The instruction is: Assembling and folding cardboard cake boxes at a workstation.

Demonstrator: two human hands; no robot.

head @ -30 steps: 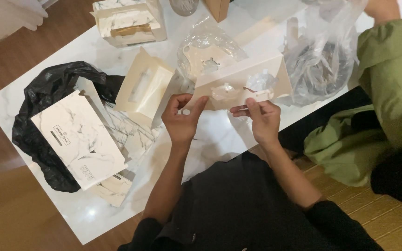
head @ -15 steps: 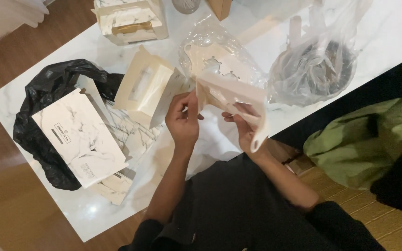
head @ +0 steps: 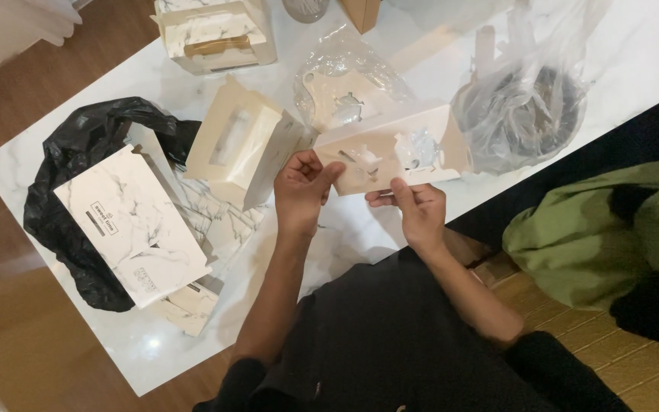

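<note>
- White marble-patterned table (head: 573, 69) runs across the scene over a brown wooden floor (head: 9, 320); the person in dark clothes sits at its near edge.
- Both hands hold a flat beige cardboard insert (head: 390, 149) with shaped cut-outs, raised just above the table at the middle of the view.
- Left hand (head: 300, 191) grips the insert's left end, thumb on top and fingers curled beneath.
- Right hand (head: 419, 210) pinches the insert's near edge between thumb and fingers, towards its middle.
- A scrap of clear plastic film (head: 419, 146) sits in one cut-out on the insert's right part.
- Just left of the left hand stands an open cream box with a window (head: 232, 141), tilted on its side.
- Further left, a marble-printed box lid (head: 133, 225) lies over a black plastic bag (head: 78, 152), with more marble-printed boxes partly under it.
- Far from the hands, behind the insert, lies a crumpled clear plastic bag (head: 348, 72) holding a beige cut-out piece.
- To the right of it, a second clear bag (head: 528, 99) holds dark items; what they are cannot be told.
- At the far left edge sits another marble-printed box (head: 215, 34) with an open front.
- A green garment (head: 596, 236) lies to the right, off the table.
</note>
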